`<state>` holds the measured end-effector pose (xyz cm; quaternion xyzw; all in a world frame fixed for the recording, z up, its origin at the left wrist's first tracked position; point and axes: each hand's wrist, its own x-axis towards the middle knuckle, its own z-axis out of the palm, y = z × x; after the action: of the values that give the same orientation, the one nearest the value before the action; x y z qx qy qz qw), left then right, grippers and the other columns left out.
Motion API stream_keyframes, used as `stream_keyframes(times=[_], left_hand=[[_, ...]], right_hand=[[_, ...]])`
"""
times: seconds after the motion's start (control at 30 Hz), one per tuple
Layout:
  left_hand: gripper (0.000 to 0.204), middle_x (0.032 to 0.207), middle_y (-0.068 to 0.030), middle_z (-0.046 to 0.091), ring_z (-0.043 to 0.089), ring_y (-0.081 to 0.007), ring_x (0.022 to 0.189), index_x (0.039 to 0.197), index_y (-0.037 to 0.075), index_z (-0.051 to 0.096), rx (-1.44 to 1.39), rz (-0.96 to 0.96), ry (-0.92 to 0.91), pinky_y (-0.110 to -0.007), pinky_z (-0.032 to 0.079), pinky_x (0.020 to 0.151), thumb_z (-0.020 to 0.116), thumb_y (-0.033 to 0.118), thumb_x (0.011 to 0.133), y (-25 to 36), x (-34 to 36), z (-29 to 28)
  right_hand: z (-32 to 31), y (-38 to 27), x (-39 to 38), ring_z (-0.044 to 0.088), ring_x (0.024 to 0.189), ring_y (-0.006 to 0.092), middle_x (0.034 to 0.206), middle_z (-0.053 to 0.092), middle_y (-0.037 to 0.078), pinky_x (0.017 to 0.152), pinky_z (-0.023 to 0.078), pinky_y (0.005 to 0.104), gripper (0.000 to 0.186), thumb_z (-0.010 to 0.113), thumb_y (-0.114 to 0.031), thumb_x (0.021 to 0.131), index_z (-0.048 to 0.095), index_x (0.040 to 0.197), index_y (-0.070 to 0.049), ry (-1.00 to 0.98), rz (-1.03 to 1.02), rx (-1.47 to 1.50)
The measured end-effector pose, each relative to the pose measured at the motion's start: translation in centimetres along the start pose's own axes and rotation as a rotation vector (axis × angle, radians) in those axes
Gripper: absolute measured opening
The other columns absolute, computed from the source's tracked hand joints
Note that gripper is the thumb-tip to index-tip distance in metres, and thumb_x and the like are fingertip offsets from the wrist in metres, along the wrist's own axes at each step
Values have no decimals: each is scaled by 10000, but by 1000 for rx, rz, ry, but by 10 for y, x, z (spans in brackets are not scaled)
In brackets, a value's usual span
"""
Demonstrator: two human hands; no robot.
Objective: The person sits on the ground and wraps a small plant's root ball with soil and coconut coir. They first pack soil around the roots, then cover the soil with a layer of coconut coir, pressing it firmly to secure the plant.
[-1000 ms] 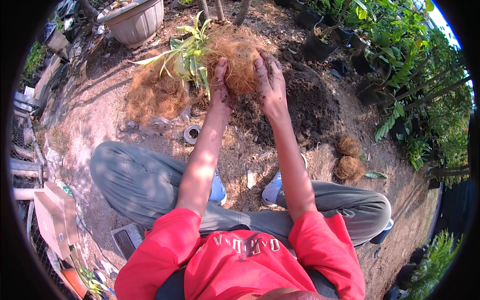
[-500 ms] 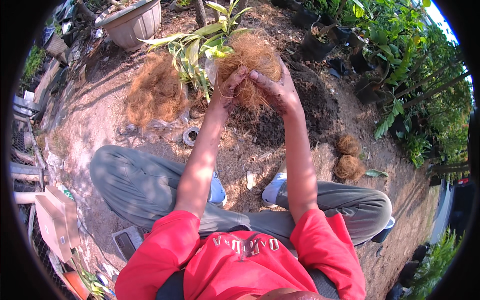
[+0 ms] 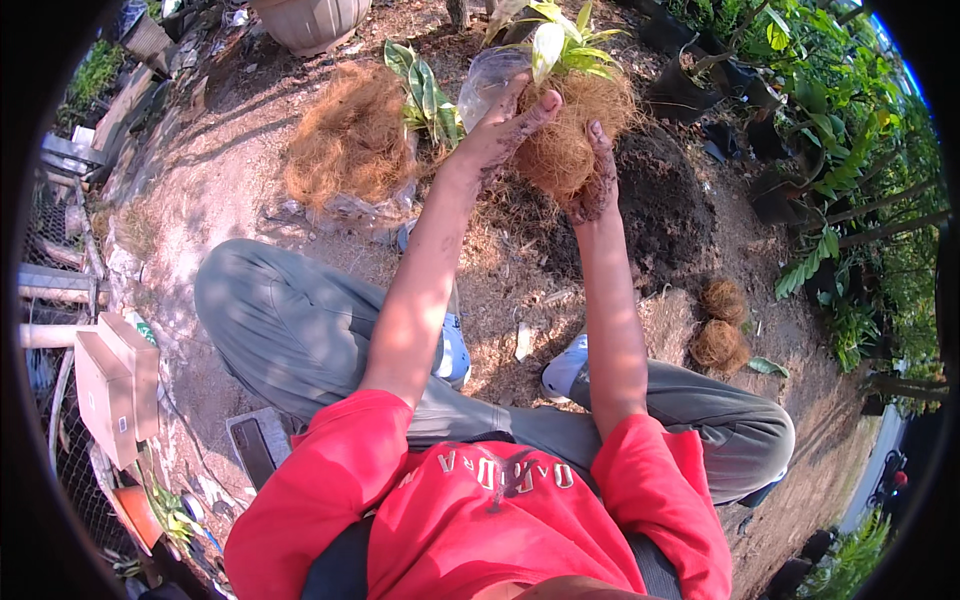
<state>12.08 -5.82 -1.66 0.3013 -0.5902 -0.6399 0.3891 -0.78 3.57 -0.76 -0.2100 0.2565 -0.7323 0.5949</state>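
Between my hands is a ball of brown coconut fibre (image 3: 562,158), with the green and pale-yellow leaves of a plant (image 3: 578,45) rising at its far side. My left hand (image 3: 500,132), smeared with soil, presses its left side, thumb on the fibre. Cupped round the right and near side is my right hand (image 3: 598,185), also soiled; the ball partly hides its fingers. A heap of loose coconut fibre (image 3: 350,135) lies to the left on clear plastic. Just beyond my left hand is a clear plastic bag (image 3: 490,80). Dark soil (image 3: 660,205) is piled right of my right hand.
Two finished-looking fibre balls (image 3: 720,343) rest on the ground at right. Potted plants in black bags (image 3: 680,90) line the right side. A large planter (image 3: 315,22) stands far left, variegated leaves (image 3: 428,95) beside the heap. Left of me are cardboard boxes (image 3: 108,395) and a phone (image 3: 252,447).
The fibre ball has turned between my hands and shifted right. My right hand has moved from its top to its right side, and leaves now show at its far end.
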Motion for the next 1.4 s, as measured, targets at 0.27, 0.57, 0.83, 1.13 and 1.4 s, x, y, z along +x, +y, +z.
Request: stream_keyframes(times=[0.27,0.57,0.83,1.13,1.4], left_hand=[[669,1165,-155,624,665,-214,927,1311,106,526,-314,-144,283,-373,561,779,664,559,838,2,-13,-99],[405,922,-126,655,651,-233,800,1173,106,530,524,-253,1278,-408,530,688,690,88,802,-173,-41,-188],[777,1293,-168,563,613,-320,1088,1489,283,241,804,-804,1136,-465,514,915,659,147,847,-114,-53,-215],[393,1124,-131,674,641,-306,1040,1246,185,597,1061,-651,1051,-475,500,901,637,338,887,-129,-65,-264],[348,956,-170,686,656,-317,871,994,25,655,795,254,1384,-422,495,785,642,357,893,-91,-54,-250]], right_hand=[[-49,-3,10,467,1251,387,1422,445,151,1015,399,595,652,434,-550,936,375,1439,-139,26,-11,213],[-86,15,32,506,1222,350,1377,497,118,921,496,562,656,480,-588,904,425,1407,-171,100,-78,218],[-91,40,48,521,1196,352,1353,516,124,910,490,595,693,511,-626,867,456,1379,-161,114,16,300],[-84,57,51,536,1179,344,1353,512,128,911,507,557,674,515,-596,887,443,1385,-147,99,64,279],[-76,57,45,533,1184,340,1363,500,130,909,509,566,672,500,-588,902,422,1400,-144,71,70,270]])
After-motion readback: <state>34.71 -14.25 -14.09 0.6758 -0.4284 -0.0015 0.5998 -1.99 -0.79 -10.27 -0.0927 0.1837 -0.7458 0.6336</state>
